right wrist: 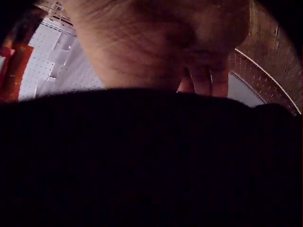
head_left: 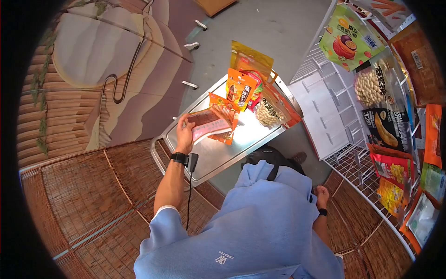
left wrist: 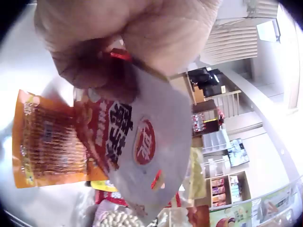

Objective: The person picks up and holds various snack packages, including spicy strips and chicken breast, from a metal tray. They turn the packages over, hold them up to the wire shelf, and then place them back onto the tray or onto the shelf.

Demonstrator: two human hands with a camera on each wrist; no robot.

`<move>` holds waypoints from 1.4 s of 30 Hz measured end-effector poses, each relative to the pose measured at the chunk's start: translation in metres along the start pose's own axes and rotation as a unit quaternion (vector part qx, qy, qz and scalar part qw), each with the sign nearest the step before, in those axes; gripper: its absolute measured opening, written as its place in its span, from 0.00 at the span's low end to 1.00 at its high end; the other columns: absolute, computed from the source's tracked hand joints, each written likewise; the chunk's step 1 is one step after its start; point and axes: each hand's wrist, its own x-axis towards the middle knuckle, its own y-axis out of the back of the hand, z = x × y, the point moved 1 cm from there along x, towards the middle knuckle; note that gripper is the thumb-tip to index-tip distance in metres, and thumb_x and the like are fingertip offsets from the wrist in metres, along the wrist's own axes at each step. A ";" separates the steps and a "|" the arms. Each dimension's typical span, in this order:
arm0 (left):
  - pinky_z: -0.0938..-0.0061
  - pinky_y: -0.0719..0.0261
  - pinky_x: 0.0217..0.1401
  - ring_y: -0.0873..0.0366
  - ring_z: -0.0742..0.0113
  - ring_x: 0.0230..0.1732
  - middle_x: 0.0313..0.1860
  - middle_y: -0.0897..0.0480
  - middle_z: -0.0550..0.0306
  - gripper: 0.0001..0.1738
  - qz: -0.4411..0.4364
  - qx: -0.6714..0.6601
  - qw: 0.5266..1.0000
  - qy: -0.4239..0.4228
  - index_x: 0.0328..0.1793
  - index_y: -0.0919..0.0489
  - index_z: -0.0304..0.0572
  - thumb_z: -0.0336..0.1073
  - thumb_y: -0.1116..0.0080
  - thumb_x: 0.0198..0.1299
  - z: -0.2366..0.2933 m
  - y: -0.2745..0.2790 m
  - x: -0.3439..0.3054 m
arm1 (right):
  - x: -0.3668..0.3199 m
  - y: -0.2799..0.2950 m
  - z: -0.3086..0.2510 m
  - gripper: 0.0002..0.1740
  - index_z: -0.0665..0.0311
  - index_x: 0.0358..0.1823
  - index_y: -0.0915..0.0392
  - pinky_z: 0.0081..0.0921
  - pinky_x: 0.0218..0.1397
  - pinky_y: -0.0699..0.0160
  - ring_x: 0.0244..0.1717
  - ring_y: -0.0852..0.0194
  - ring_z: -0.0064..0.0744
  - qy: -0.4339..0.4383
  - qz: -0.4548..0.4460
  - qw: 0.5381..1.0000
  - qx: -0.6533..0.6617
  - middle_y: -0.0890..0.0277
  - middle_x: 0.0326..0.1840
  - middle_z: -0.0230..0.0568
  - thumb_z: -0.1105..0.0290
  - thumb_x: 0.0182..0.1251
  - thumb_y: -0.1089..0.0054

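Observation:
In the head view the left hand (head_left: 184,132) pinches a pink-and-brown snack packet (head_left: 207,123) by its left end, above a metal tray (head_left: 204,168). Close up in the left wrist view, the left hand (left wrist: 128,42) has its fingers curled on the packet (left wrist: 147,137), which hangs down. Beneath and beside it is an orange packet (left wrist: 49,142). On the tray, an orange pouch (head_left: 240,88) and a clear bag of white pieces (head_left: 268,113) lie grouped. By the person's side, the right hand (head_left: 321,195) hangs loosely curled, holding nothing; the right wrist view shows its palm (right wrist: 156,42), partly behind dark cloth.
At the right stands a white wire rack (head_left: 346,104) filled with snack bags, among them a green pouch (head_left: 349,39). Woven wicker panels (head_left: 88,200) run along the lower left. A black cable (head_left: 189,204) trails from the left wrist. Castered panels stand at the upper left.

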 end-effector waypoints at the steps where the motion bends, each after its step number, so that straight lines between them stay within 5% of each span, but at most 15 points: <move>1: 0.70 0.14 0.47 0.17 0.64 0.45 0.50 0.18 0.52 0.22 0.002 0.000 1.000 -0.003 0.67 0.26 0.31 0.26 0.43 0.66 0.003 0.004 0.006 | 0.006 0.002 -0.002 0.08 0.62 0.43 0.23 0.23 0.39 0.20 0.36 0.23 0.23 -0.008 -0.020 1.000 0.004 0.22 0.35 0.29 0.68 0.72 0.34; 4: 0.78 0.19 0.36 0.19 0.74 0.35 0.37 0.16 0.59 0.13 -0.081 0.058 0.990 0.098 0.47 0.14 0.35 0.33 0.48 0.70 0.029 0.004 0.000 | 0.016 0.004 -0.004 0.10 0.62 0.44 0.22 0.23 0.43 0.19 0.39 0.22 0.22 -0.023 -0.042 0.999 0.010 0.21 0.38 0.29 0.65 0.71 0.33; 8: 0.84 0.23 0.27 0.19 0.79 0.30 0.33 0.16 0.62 0.13 -0.166 -0.002 0.954 0.250 0.42 0.16 0.37 0.36 0.48 0.71 0.040 0.011 -0.004 | 0.008 0.002 -0.009 0.09 0.62 0.44 0.21 0.22 0.43 0.19 0.40 0.21 0.23 -0.056 -0.005 0.998 -0.037 0.20 0.38 0.29 0.65 0.72 0.34; 13: 0.77 0.16 0.33 0.13 0.67 0.36 0.38 0.15 0.52 0.16 -0.161 -0.168 0.904 0.359 0.54 0.22 0.35 0.38 0.53 0.71 -0.013 0.024 0.029 | 0.022 0.026 0.056 0.06 0.62 0.42 0.21 0.23 0.42 0.20 0.36 0.24 0.23 -0.004 -0.017 0.999 -0.038 0.21 0.35 0.29 0.68 0.71 0.35; 16: 0.60 0.13 0.56 0.15 0.51 0.53 0.53 0.17 0.37 0.20 -0.092 -0.214 0.920 0.314 0.57 0.27 0.28 0.37 0.56 0.67 -0.011 -0.009 0.025 | 0.011 0.031 0.059 0.06 0.65 0.45 0.19 0.26 0.50 0.20 0.41 0.22 0.25 0.018 -0.009 0.994 -0.104 0.18 0.39 0.32 0.71 0.71 0.36; 20: 0.57 0.18 0.63 0.16 0.52 0.57 0.55 0.17 0.39 0.18 -0.102 -0.226 0.917 0.313 0.58 0.28 0.31 0.35 0.55 0.67 -0.009 -0.021 0.048 | 0.007 0.039 0.074 0.06 0.66 0.46 0.18 0.27 0.54 0.20 0.44 0.20 0.28 0.007 -0.007 0.994 -0.107 0.16 0.42 0.34 0.75 0.72 0.39; 25: 0.64 0.13 0.49 0.14 0.60 0.50 0.52 0.16 0.46 0.16 -0.126 0.006 0.956 0.264 0.60 0.26 0.39 0.28 0.45 0.66 -0.050 -0.015 0.102 | -0.008 0.027 0.064 0.04 0.65 0.44 0.19 0.25 0.50 0.20 0.42 0.21 0.26 0.021 0.009 0.998 -0.063 0.18 0.40 0.32 0.74 0.73 0.38; 27: 0.68 0.13 0.44 0.13 0.62 0.46 0.49 0.14 0.49 0.16 -0.079 0.209 0.959 0.175 0.60 0.25 0.40 0.30 0.41 0.66 -0.024 -0.044 0.080 | -0.021 0.018 0.052 0.04 0.65 0.44 0.20 0.24 0.48 0.20 0.40 0.22 0.25 0.027 0.012 0.999 -0.024 0.19 0.40 0.31 0.73 0.73 0.37; 29: 0.62 0.12 0.51 0.15 0.61 0.47 0.53 0.18 0.49 0.21 -0.119 0.231 0.955 0.139 0.63 0.20 0.45 0.39 0.33 0.64 -0.048 -0.038 0.104 | -0.036 0.006 0.030 0.05 0.64 0.43 0.20 0.22 0.44 0.21 0.37 0.24 0.22 0.026 0.023 0.999 0.003 0.21 0.38 0.29 0.72 0.72 0.35; 31: 0.61 0.13 0.55 0.14 0.57 0.47 0.53 0.17 0.47 0.22 -0.085 0.486 0.869 0.023 0.60 0.16 0.41 0.40 0.30 0.61 -0.013 -0.064 0.080 | -0.042 0.000 0.026 0.06 0.64 0.44 0.21 0.22 0.43 0.22 0.37 0.25 0.22 0.011 0.036 0.999 0.011 0.22 0.37 0.29 0.71 0.71 0.34; 35: 0.60 0.24 0.69 0.23 0.50 0.67 0.68 0.24 0.39 0.27 -0.142 0.503 0.852 0.007 0.59 0.14 0.45 0.49 0.27 0.55 -0.069 -0.056 0.138 | -0.053 -0.002 0.031 0.07 0.63 0.44 0.20 0.22 0.43 0.22 0.37 0.25 0.21 -0.005 0.060 0.998 -0.003 0.22 0.37 0.28 0.69 0.71 0.33; 37: 0.60 0.32 0.76 0.39 0.49 0.79 0.74 0.31 0.35 0.28 -0.208 0.411 0.887 0.041 0.57 0.13 0.46 0.52 0.27 0.53 -0.074 -0.067 0.140 | -0.057 0.001 0.043 0.07 0.63 0.44 0.20 0.22 0.44 0.22 0.37 0.25 0.21 0.012 0.054 0.998 -0.004 0.21 0.38 0.29 0.69 0.72 0.34; 38: 0.59 0.34 0.76 0.39 0.49 0.79 0.71 0.28 0.37 0.29 -0.227 0.428 0.875 0.014 0.55 0.12 0.46 0.54 0.27 0.52 -0.125 -0.050 0.182 | -0.059 0.003 0.050 0.07 0.64 0.44 0.20 0.22 0.44 0.22 0.38 0.24 0.22 0.029 0.044 0.999 -0.005 0.20 0.39 0.30 0.68 0.72 0.35; 41: 0.57 0.30 0.73 0.34 0.51 0.76 0.71 0.28 0.38 0.28 -0.278 0.485 0.829 -0.004 0.55 0.12 0.45 0.55 0.27 0.52 -0.114 -0.062 0.172 | -0.059 0.010 0.070 0.07 0.66 0.46 0.19 0.23 0.48 0.22 0.40 0.22 0.24 0.027 0.034 0.999 -0.014 0.18 0.41 0.32 0.70 0.73 0.36; 42: 0.60 0.22 0.64 0.21 0.57 0.63 0.62 0.20 0.44 0.23 -0.256 0.488 0.835 0.012 0.53 0.12 0.42 0.47 0.28 0.56 -0.115 -0.064 0.171 | -0.061 0.010 0.071 0.07 0.66 0.46 0.19 0.23 0.48 0.22 0.40 0.22 0.24 0.027 0.035 0.999 -0.014 0.18 0.41 0.32 0.70 0.73 0.36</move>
